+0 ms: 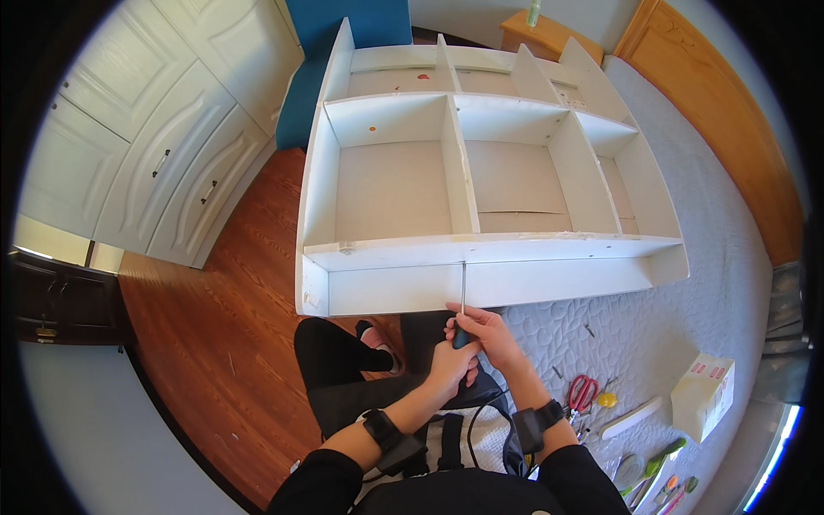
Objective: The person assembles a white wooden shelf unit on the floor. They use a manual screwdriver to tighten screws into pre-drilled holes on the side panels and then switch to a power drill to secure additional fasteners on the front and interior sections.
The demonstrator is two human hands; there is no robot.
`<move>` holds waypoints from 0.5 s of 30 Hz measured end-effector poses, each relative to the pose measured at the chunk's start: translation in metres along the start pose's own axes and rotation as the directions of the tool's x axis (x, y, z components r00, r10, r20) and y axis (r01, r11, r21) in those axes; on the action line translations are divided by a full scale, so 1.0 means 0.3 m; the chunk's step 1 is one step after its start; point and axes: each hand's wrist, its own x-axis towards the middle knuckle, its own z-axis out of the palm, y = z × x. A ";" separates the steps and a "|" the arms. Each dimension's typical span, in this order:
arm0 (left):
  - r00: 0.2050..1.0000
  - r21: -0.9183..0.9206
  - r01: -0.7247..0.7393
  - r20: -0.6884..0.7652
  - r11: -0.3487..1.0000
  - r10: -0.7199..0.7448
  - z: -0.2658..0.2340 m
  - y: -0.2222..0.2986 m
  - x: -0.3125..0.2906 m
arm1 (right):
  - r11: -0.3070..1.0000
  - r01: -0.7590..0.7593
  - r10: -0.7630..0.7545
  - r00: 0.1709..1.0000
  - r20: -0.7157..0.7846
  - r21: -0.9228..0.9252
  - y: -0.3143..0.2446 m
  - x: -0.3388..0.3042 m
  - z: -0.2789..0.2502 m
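Note:
A white shelf unit (393,251) with several compartments lies on its back in front of me, its near board facing me. Both my hands are on a long screwdriver (464,290) with a dark blue handle. Its thin metal shaft points away from me, and the tip meets the board just below the middle divider; a screw there is too small to make out. My left hand (450,367) is closed round the handle's near end. Just ahead of it, my right hand (491,336) grips the handle's front part, with fingers at the shaft.
The shelf rests partly on a quilted grey bed (549,339). Red-handled scissors (583,393), a yellow round object (607,400), a white box (704,396), a roll of clear tape (629,469) and several tools lie at right. White cabinets (163,163) stand left over a wooden floor (232,343).

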 end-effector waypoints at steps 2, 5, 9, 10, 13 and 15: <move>0.983 -0.136 0.148 0.131 0.980 -0.131 -0.006 0.014 0.022 | 0.978 0.039 -0.055 0.996 -0.073 -0.204 -0.023 0.002 0.023; 0.853 -0.289 0.381 0.475 0.878 -0.214 -0.038 0.020 0.048 | 0.941 -0.025 -0.011 0.994 -0.105 -0.338 -0.063 0.003 0.038; 0.603 -0.363 0.562 0.795 0.743 -0.067 -0.087 0.004 0.086 | 0.991 -0.105 0.101 0.994 0.049 0.079 -0.077 -0.005 0.023; 0.534 -0.370 0.624 0.845 0.688 -0.030 -0.094 0.000 0.095 | 0.961 -0.131 0.103 0.987 0.127 0.243 -0.069 -0.007 0.016; 0.475 -0.351 0.581 0.879 0.735 0.044 -0.096 -0.009 0.104 | 0.901 -0.166 0.105 0.980 0.171 0.400 -0.028 0.006 0.001; 0.740 -0.325 0.477 0.649 0.817 -0.174 -0.079 -0.008 0.087 | 0.921 -0.094 0.034 0.986 0.163 0.377 -0.012 0.026 -0.012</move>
